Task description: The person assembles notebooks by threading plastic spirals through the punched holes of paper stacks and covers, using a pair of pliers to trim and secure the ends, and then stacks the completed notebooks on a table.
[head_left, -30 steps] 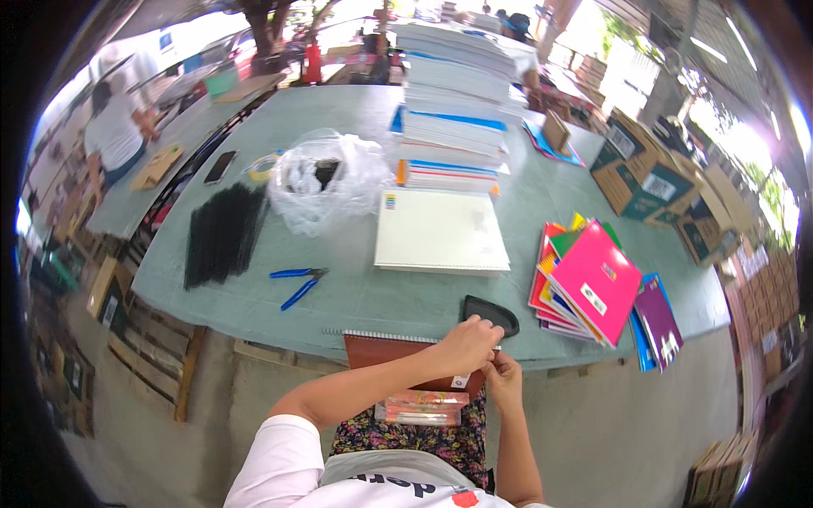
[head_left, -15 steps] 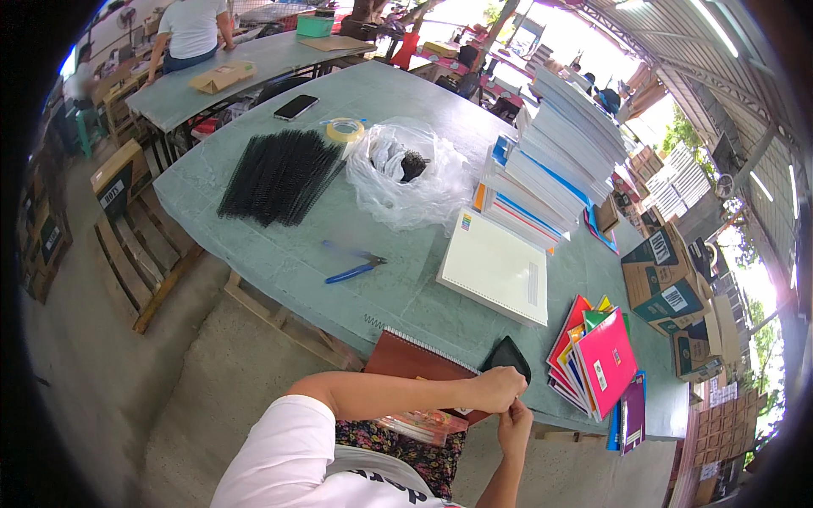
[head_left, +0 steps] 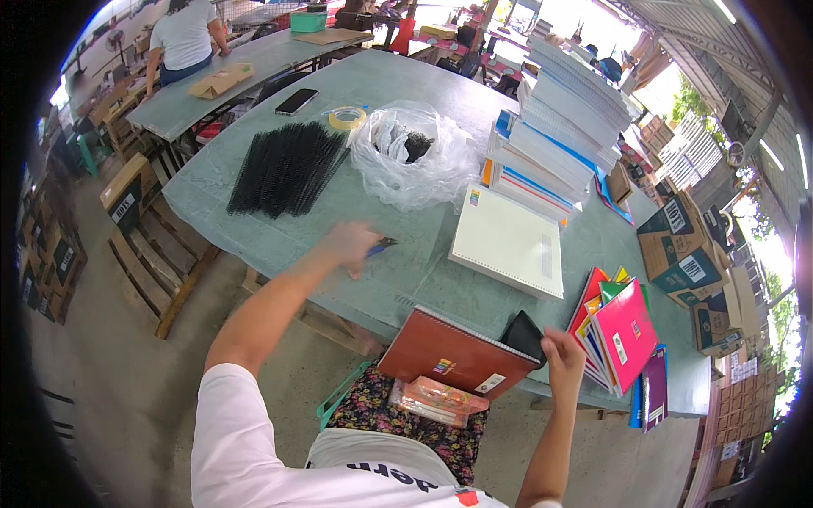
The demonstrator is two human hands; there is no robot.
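My left hand (head_left: 350,245) is over the table at a pair of blue-handled wire cutters (head_left: 383,245). It covers most of the handles, and motion smears its fingers. A brown-red spiral notebook (head_left: 457,356) leans tilted on my lap against the table's near edge, coil side up. At its right end, my right hand (head_left: 563,351) is closed with the fingertips on the corner by the coil. Just behind that corner lies a black, flat, pouch-like thing (head_left: 523,333). Clear packets with pinkish-orange contents (head_left: 436,401) rest on my lap below the notebook.
Black plastic coils (head_left: 286,169), a tape roll (head_left: 345,118), a phone (head_left: 296,102) and a clear plastic bag (head_left: 415,173) lie on the table. A cream notebook stack (head_left: 508,241), a tall book stack (head_left: 563,135) and colourful notebooks (head_left: 622,334) stand right. Cardboard boxes (head_left: 682,254) stand beyond.
My left hand has left my right hand at the notebook's right end and moved up and left to the wire cutters. The notebook stands more upright. My right hand stays at its corner.
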